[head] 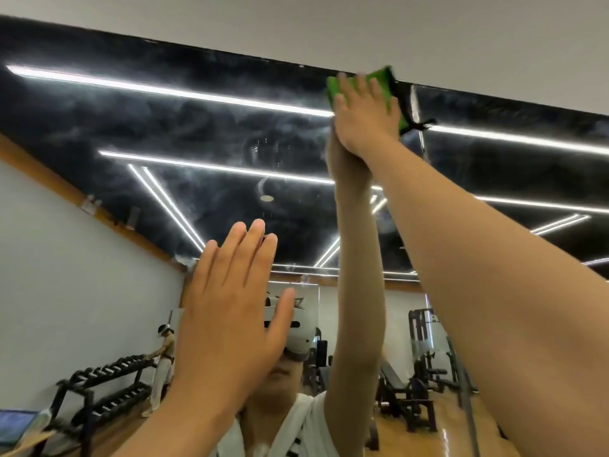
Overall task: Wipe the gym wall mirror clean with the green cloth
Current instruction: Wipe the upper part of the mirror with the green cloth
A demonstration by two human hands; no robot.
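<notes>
Wide free sweep across the smeared mirror (164, 127) left of and below the green cloth (384, 80), hemmed just above by the mirror's top edge under the white wall (395, 31), barred lower down by the left hand (227, 311) spread flat before the glass.

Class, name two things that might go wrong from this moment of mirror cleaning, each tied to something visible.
1. The bare left hand seems pressed flat on the large wall mirror, so it may leave fresh prints.
2. The right hand presses the small green cloth at the mirror's top edge; cloudy smears lower down may get missed.
</notes>
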